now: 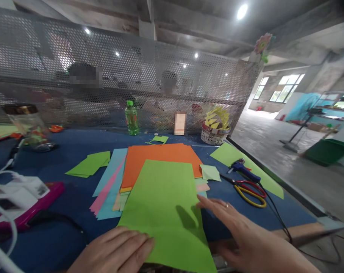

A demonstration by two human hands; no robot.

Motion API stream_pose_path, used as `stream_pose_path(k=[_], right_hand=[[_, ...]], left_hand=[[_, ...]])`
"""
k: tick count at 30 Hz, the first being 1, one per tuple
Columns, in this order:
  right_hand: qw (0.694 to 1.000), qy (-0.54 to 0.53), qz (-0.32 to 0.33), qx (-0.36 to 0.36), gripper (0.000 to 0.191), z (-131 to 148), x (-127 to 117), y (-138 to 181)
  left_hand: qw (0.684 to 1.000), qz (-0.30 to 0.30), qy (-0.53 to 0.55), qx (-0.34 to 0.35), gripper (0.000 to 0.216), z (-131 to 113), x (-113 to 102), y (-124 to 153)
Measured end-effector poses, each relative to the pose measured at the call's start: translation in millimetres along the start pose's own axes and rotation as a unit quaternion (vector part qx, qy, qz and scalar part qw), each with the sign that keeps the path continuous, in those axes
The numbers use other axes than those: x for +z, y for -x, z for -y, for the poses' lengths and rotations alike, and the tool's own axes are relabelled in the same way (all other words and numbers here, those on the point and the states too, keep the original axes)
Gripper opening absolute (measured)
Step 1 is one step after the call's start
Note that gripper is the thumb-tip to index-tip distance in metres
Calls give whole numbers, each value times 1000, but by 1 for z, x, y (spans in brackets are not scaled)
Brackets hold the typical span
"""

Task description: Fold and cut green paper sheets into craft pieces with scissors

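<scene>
Blue tabletop (61, 151); mesh screen (118, 76) at 12 o'clock, concrete floor (263, 140) at 2. Left hand (118, 250), fingers together, flat on green sheet (163, 197); right hand (234, 227), fingers spread, at sheet's 3.

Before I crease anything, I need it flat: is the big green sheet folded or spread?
Spread: green sheet lies open in one layer over the orange paper.

No text could be read anywhere. The green bottle (131, 118) bore a label, but it was too blurred.
</scene>
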State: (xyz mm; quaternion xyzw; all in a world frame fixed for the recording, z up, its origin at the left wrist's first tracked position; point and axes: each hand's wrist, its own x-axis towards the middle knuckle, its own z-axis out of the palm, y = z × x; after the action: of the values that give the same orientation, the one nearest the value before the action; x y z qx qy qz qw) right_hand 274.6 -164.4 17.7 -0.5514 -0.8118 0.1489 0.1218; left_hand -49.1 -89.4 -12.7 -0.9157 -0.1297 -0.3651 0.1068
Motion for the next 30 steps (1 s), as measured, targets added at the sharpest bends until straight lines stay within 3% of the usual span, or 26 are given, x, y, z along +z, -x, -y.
stream_pose_path(k=[2, 4, 9, 12, 16, 18, 21, 26, 30], right_hand=[[995, -93, 14, 30, 112, 13, 3, 5], [984, -166, -12, 63, 119, 19, 8, 3], [955, -267, -118, 49, 93, 13, 20, -9], [956, -203, -205, 53, 77, 8, 24, -14], [949, 17, -314, 30, 66, 15, 29, -20], [952, 93, -288, -32, 59, 20, 32, -23], [970, 136, -185, -79, 57, 23, 37, -27], [980, 163, -97, -66, 78, 18, 44, -31], [988, 131, -67, -51, 76, 17, 43, -35]], left_hand=[[1000, 24, 10, -9, 36, 1, -3, -8], [998, 54, 15, -26, 39, 5, -5, -17], [992, 114, 8, -46, 34, 23, 0, -37], [984, 156, -19, -82, 31, 33, 10, -46], [973, 199, -44, -110, 51, 38, 23, -53], [971, 214, -44, -100, 57, 35, 27, -52], [968, 239, -11, -70, 59, 29, 31, -43], [956, 281, 44, -76, 70, 24, 29, -22], [948, 302, 75, -70, 71, 25, 23, -17]])
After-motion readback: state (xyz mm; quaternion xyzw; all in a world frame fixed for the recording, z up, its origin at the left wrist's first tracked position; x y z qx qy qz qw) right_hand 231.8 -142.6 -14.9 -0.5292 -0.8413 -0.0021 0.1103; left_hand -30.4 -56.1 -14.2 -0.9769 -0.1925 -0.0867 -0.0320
